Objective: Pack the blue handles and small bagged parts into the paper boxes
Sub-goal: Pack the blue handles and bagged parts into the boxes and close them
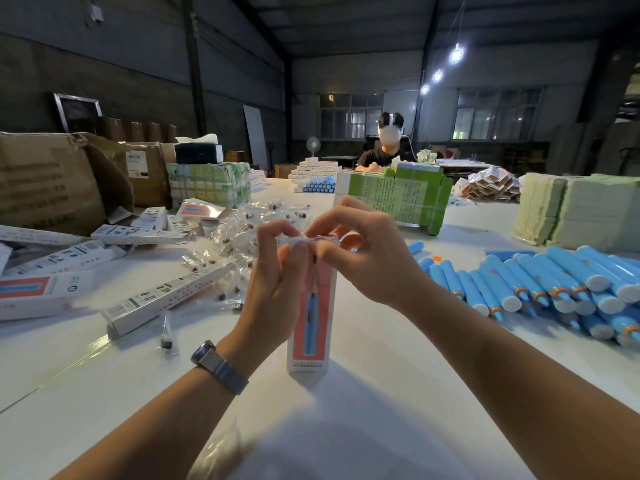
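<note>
So the paper box (311, 306) was standing upright mid-worktop (381, 393). Left hand (273, 271) had its grip wrapped round the upper body, right hand (360, 251) pinching the top flaps around a small bagged part (298, 240). Thin card looked light and crushable, so hold the edges. Blue handles (554, 285) were piled right, probably slick.

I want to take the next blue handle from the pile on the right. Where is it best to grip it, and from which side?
Probably the right hand from above, on the mid-body of a top blue handle: these lie flat, packed side by side, white ends toward the person, so only upper surfaces are free.
</note>
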A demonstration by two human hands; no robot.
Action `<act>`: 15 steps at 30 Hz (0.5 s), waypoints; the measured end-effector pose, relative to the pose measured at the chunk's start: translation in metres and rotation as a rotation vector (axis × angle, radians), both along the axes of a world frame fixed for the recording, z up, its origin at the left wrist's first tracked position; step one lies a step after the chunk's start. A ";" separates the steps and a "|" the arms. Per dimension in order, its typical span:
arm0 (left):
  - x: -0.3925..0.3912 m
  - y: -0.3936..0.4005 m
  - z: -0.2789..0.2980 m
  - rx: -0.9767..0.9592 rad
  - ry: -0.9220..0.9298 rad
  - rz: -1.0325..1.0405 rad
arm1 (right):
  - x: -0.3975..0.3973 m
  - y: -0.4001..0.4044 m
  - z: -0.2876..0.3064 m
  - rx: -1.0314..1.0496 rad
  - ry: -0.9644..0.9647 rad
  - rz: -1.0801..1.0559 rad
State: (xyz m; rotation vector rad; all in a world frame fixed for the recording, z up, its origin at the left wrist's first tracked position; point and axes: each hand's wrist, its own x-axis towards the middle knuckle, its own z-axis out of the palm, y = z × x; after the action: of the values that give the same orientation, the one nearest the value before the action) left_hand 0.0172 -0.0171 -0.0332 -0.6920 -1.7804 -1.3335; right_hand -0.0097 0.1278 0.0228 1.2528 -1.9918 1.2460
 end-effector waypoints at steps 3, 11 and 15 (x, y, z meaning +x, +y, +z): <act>0.000 0.003 -0.003 -0.018 0.025 0.019 | 0.000 -0.001 0.001 -0.012 0.025 -0.017; 0.000 0.000 -0.004 -0.129 0.100 0.034 | -0.002 0.003 0.006 -0.044 0.022 0.020; -0.001 -0.001 -0.003 -0.148 0.112 0.038 | -0.002 0.003 0.007 -0.056 -0.034 0.039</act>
State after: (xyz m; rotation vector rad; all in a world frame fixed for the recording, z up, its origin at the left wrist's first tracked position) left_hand 0.0161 -0.0178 -0.0362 -0.7930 -1.8052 -1.1246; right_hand -0.0116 0.1311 0.0303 1.2565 -1.9509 1.3407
